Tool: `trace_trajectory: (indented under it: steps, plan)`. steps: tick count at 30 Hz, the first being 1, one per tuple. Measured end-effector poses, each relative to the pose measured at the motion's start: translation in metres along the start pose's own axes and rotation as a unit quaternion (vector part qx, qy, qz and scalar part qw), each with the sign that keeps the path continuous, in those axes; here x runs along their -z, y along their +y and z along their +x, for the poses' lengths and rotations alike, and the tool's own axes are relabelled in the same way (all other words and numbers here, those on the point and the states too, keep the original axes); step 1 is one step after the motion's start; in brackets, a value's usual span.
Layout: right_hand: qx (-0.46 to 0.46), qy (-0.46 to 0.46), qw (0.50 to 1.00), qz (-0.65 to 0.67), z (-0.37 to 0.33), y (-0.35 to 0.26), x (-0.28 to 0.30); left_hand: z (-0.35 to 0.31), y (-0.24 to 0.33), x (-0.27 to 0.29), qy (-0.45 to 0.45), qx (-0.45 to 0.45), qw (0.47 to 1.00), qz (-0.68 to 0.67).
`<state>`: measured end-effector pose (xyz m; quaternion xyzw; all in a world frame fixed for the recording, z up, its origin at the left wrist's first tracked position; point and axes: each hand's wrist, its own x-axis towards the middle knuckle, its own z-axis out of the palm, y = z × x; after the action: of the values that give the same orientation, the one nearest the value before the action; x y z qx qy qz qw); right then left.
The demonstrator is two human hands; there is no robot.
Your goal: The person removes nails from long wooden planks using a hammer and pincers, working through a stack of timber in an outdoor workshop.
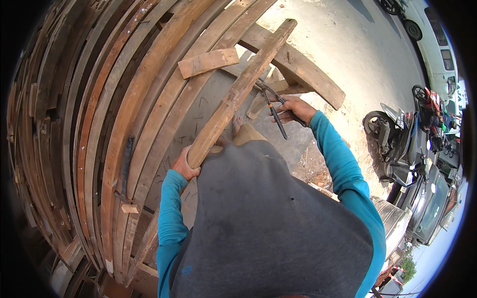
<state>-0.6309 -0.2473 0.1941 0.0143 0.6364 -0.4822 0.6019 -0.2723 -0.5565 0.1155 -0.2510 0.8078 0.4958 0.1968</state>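
The plank [238,92] slants across the centre of the frame, its upper part crossing a board [310,72] at upper right. The left hand [186,164] wraps round its lower end; the right hand [297,110] curls about the pincers [273,110], handles parted, their head at the plank's right edge. Good work here probably means bracing the plank firmly and seating the pincers deep before squeezing. I cannot make out any container for certain.

Left hand [184,165] curls round; right hand [297,108] (farther forward) half-curls.
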Motion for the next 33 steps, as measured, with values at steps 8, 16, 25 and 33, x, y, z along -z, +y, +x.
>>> trace_trajectory:
  steps: [8,16,25,33]
  plan:
    - [-0.015,-0.061,0.996,-0.066,0.002,-0.017,0.040,-0.003,0.018,-0.003,0.022,0.022,0.999,0.025]
    - [0.001,-0.066,0.996,-0.055,-0.008,-0.028,0.046,-0.007,0.022,-0.007,0.027,0.051,0.997,0.060]
    - [-0.028,-0.113,0.992,-0.037,0.000,-0.050,0.057,-0.004,0.027,-0.006,0.025,0.049,0.998,0.038]
    - [-0.043,-0.123,0.990,-0.050,0.004,-0.056,0.058,-0.006,0.024,-0.007,0.025,0.065,0.996,0.057]
